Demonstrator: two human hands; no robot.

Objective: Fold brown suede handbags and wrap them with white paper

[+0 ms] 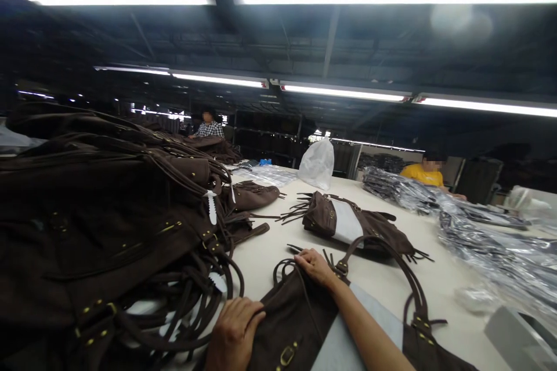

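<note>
A dark brown handbag [282,313] with brass buckles lies in front of me, a pale grey sheet [378,307] around its middle. My left hand [235,330] is closed on the bag's left edge, thumb toward the bag. At its far corner, near the base of a handle [404,272], my right hand [315,265] grips the material with bent fingers; the forearm crosses over the bag. Beyond it lies another brown bag [374,229] with a white band [347,221] and loose strap ends. To the left rises a large heap of brown bags [108,208] with white tags.
Clear-wrapped packages [491,243] spread along the table's right side. A grey box [522,336] sits at the lower right. An upright clear plastic bag [317,165] stands on the pale table [256,255]. Two people, in yellow [422,174] and checks [209,129], are farther back.
</note>
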